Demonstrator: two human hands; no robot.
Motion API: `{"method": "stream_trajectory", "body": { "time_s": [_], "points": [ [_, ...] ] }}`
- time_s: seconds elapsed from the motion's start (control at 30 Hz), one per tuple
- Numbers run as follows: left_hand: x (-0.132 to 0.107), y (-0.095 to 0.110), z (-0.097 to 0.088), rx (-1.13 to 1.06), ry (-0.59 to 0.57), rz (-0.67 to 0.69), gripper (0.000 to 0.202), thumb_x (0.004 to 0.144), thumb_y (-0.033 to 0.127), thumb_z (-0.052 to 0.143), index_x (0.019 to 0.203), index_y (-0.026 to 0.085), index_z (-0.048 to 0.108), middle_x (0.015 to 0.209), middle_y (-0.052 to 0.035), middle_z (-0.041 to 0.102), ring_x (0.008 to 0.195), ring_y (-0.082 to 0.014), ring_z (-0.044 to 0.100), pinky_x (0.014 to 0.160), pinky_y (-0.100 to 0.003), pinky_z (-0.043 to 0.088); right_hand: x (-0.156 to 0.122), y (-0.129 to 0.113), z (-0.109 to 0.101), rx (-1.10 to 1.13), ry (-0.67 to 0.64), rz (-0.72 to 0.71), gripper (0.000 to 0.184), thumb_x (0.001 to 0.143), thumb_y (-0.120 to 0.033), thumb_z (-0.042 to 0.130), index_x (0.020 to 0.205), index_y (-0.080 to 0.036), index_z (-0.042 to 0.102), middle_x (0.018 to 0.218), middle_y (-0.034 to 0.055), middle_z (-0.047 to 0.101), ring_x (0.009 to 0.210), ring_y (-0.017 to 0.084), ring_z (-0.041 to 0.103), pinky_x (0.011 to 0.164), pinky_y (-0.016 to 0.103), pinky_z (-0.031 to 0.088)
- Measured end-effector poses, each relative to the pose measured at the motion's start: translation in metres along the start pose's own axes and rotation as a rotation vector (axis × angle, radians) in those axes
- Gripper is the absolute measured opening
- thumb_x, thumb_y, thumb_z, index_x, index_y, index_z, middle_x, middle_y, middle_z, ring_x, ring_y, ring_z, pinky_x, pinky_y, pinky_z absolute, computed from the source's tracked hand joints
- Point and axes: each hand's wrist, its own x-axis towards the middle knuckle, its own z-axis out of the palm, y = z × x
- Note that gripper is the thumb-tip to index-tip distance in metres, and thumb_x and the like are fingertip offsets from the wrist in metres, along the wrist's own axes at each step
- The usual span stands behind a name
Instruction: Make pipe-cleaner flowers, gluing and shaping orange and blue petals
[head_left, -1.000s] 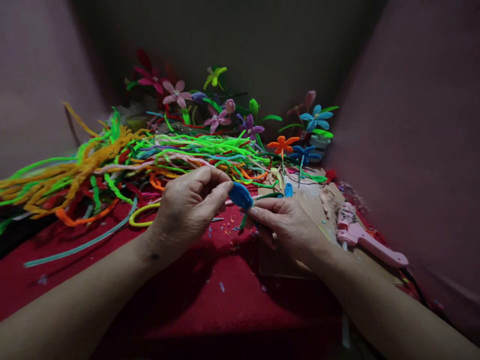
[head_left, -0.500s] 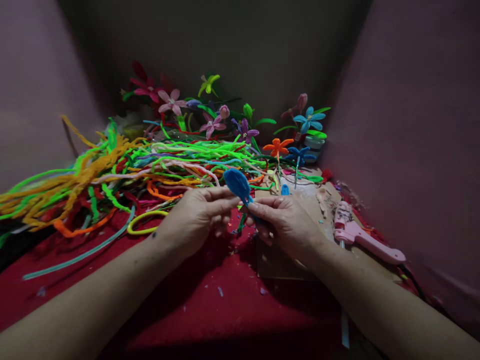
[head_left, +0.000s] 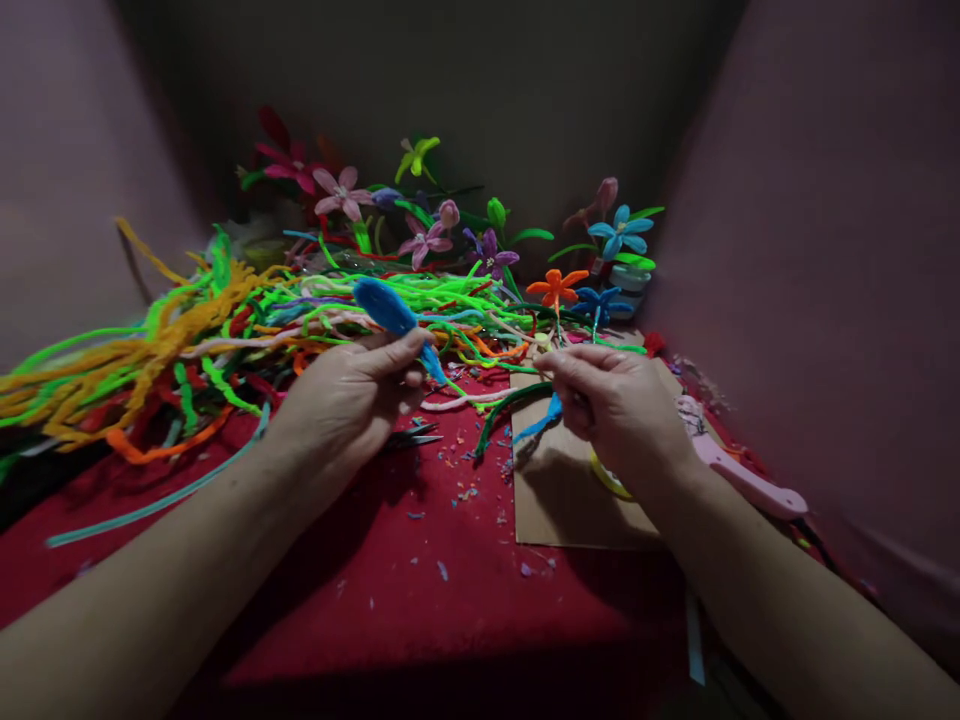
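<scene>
My left hand pinches a fuzzy blue pipe-cleaner petal near its narrow lower end; the rounded end points up and left. To the right, my right hand has thumb and forefinger pressed together, and what is between them is too small to make out. A blue pipe-cleaner strip and a dark green pipe cleaner run out from beneath that hand; I cannot tell whether it grips either. Pointed scissor blades show beside my left palm, their handles hidden.
Loose pipe cleaners heap across the left and middle. Finished flowers stand behind. A cardboard sheet lies under my right hand, with a yellow ring partly hidden. A pink glue gun rests at right. Scraps dot the red cloth.
My hands have moved apart: the left went left and up with the blue petal, the right let go of it and moved right. The blue strip and dark green pipe cleaner now show more fully.
</scene>
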Motion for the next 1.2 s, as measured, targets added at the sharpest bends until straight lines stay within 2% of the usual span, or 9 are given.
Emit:
{"method": "stream_trajectory", "body": {
  "time_s": [0.1,0.33,0.47,0.57,0.63,0.77,0.9,1.0,1.2],
  "points": [
    [0.004,0.005,-0.005,0.079,0.053,0.029,0.006,0.073,0.011,0.064,0.067,0.012,0.063,0.06,0.0009,0.056,0.047,-0.0036,0.047,0.04,-0.014,0.036,0.002,-0.008,-0.006,0.032,0.077,-0.064,0.014,0.071,-0.025,0.066,0.08,-0.015,0.066,0.048,-0.0061,0.046,0.033,0.002,0.028,0.031,0.018,0.015],
    [0.0,-0.003,-0.005,0.256,-0.036,0.005,0.012,0.072,0.022,0.067,0.079,0.012,0.065,0.068,-0.0028,0.063,0.044,-0.0028,0.044,0.037,-0.014,0.03,0.007,-0.013,-0.016,-0.029,0.06,-0.18,0.022,0.073,-0.023,0.059,0.094,-0.016,0.064,0.077,0.003,0.067,0.033,0.001,0.028,0.031,0.022,0.02],
    [-0.002,-0.008,-0.005,0.304,-0.103,-0.064,0.016,0.069,0.023,0.07,0.08,0.013,0.064,0.067,-0.0025,0.065,0.042,-0.0029,0.045,0.039,-0.014,0.031,0.004,-0.013,-0.017,-0.304,0.269,-0.488,0.012,0.077,-0.026,0.059,0.077,-0.018,0.067,0.075,0.0023,0.065,0.044,0.006,0.042,0.042,0.023,0.035],
    [-0.001,-0.012,-0.005,0.343,-0.146,-0.113,0.019,0.068,0.026,0.071,0.08,0.014,0.062,0.066,-0.0023,0.066,0.039,-0.0021,0.04,0.037,-0.013,0.028,0.001,-0.013,-0.018,-0.572,0.373,-0.726,0.03,0.08,-0.032,0.058,0.054,-0.018,0.062,0.058,0.0009,0.057,0.058,0.012,0.052,0.059,0.028,0.044],
    [0.0,-0.015,-0.004,0.376,-0.17,-0.127,0.022,0.068,0.028,0.071,0.082,0.014,0.062,0.066,-0.0025,0.066,0.038,-0.001,0.036,0.037,-0.013,0.025,0.001,-0.012,-0.019,-0.62,0.407,-0.773,0.026,0.082,-0.034,0.055,0.064,-0.018,0.065,0.057,0.0,0.055,0.059,0.013,0.053,0.061,0.029,0.045],
    [0.001,-0.018,-0.004,0.415,-0.205,-0.128,0.025,0.069,0.03,0.069,0.086,0.013,0.062,0.069,-0.0039,0.066,0.037,-0.0001,0.031,0.037,-0.013,0.02,0.008,-0.011,-0.022,-0.674,0.369,-0.786,0.02,0.079,-0.028,0.058,0.096,-0.021,0.065,0.089,0.0038,0.063,0.07,0.014,0.058,0.061,0.029,0.047],
    [0.001,-0.017,-0.007,0.445,-0.219,-0.131,0.023,0.07,0.031,0.068,0.081,0.012,0.062,0.069,-0.0036,0.065,0.037,-0.0003,0.032,0.036,-0.014,0.019,0.013,-0.009,-0.026,-0.966,0.415,-0.764,0.016,0.077,-0.029,0.059,0.068,-0.018,0.067,0.073,0.0051,0.064,0.071,0.018,0.059,0.065,0.032,0.045],
    [0.001,-0.017,-0.008,0.486,-0.226,-0.176,0.02,0.07,0.031,0.066,0.075,0.012,0.06,0.064,-0.0025,0.063,0.037,-0.0013,0.035,0.035,-0.015,0.02,0.019,-0.004,-0.032,-1.024,0.429,-0.606,0.02,0.081,-0.031,0.054,0.082,-0.017,0.068,0.059,0.0021,0.062,0.056,0.016,0.056,0.057,0.029,0.042],
    [-0.001,-0.019,0.001,0.671,-0.289,-0.219,0.013,0.073,0.022,0.06,0.08,0.012,0.056,0.054,-0.0009,0.06,0.033,-0.0023,0.033,0.033,-0.015,0.019,0.04,0.01,-0.041,-1.457,0.153,-0.226,0.028,0.077,-0.021,0.05,0.099,-0.016,0.066,0.09,0.0125,0.069,0.081,0.025,0.062,0.065,0.031,0.041]
  ]
}}
